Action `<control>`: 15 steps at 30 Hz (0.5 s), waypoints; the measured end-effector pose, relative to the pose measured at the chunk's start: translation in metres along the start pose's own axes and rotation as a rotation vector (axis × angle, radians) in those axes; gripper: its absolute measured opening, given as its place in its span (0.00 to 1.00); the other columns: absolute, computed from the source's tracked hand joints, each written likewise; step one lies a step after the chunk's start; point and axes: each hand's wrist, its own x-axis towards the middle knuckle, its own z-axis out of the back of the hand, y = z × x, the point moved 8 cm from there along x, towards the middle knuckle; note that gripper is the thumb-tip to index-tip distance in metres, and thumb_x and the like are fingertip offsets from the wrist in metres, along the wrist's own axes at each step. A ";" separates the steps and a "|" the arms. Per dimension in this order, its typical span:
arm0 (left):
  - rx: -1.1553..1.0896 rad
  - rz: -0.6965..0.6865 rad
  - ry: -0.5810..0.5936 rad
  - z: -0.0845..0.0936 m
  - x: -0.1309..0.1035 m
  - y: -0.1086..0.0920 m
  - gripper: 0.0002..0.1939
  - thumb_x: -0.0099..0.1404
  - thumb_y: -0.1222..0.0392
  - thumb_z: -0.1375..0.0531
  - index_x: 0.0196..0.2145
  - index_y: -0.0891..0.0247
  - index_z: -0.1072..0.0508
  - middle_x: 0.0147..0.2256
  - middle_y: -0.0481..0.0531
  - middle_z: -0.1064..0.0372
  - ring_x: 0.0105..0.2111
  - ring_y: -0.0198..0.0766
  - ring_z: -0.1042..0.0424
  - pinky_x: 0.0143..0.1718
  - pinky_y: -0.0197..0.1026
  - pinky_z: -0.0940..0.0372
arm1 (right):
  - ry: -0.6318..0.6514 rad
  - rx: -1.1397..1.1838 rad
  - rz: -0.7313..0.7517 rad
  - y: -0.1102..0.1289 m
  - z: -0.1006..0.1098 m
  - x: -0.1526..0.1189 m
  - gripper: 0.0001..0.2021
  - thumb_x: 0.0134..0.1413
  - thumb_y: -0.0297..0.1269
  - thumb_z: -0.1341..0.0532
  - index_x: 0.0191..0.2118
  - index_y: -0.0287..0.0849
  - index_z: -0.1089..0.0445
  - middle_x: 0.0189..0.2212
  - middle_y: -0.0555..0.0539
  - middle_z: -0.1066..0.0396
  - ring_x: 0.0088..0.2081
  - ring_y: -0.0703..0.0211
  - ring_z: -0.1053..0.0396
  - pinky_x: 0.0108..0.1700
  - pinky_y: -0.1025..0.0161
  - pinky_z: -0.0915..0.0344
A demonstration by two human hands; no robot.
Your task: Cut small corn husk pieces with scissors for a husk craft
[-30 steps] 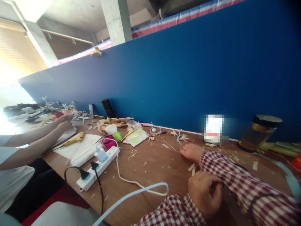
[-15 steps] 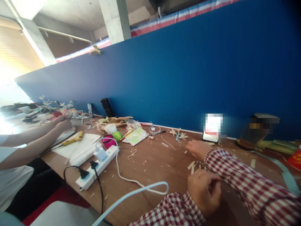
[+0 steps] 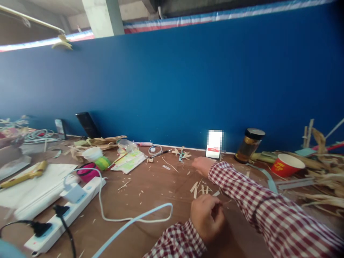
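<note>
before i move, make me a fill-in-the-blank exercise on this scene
The red cup with yellow markings stands to the ____ of the black-lidded glass jar.
The yellow hand tool lies on sheets coloured ____.
The white power strip holds a white adapter and two ____ plugs.
Your left hand is ____ from the tall blue panel than your right hand.

Missing words: right; white; black; farther

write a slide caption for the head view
Left hand and right hand in checked sleeves, among pale scraps on a brown tabletop, before a blue partition.
</note>
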 end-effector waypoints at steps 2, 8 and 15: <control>0.000 0.003 0.002 0.000 0.000 -0.001 0.07 0.50 0.71 0.46 0.27 0.64 0.31 0.22 0.50 0.34 0.24 0.35 0.37 0.25 0.36 0.43 | 0.029 0.004 0.020 0.007 0.001 0.001 0.10 0.47 0.26 0.42 0.37 0.39 0.30 0.37 0.42 0.30 0.40 0.53 0.32 0.39 0.62 0.38; -0.002 -0.002 -0.003 -0.001 -0.003 0.001 0.08 0.50 0.71 0.46 0.28 0.63 0.31 0.23 0.50 0.34 0.25 0.35 0.36 0.27 0.36 0.43 | 0.119 0.004 0.072 0.027 -0.007 0.010 0.10 0.50 0.23 0.45 0.39 0.38 0.31 0.35 0.40 0.27 0.39 0.52 0.30 0.36 0.61 0.37; -0.023 0.005 -0.036 0.004 -0.002 0.001 0.08 0.51 0.71 0.46 0.29 0.63 0.31 0.24 0.50 0.34 0.25 0.34 0.36 0.27 0.36 0.43 | 0.144 -0.012 0.034 0.029 -0.015 0.018 0.13 0.54 0.22 0.50 0.42 0.33 0.33 0.31 0.36 0.27 0.34 0.52 0.29 0.33 0.61 0.38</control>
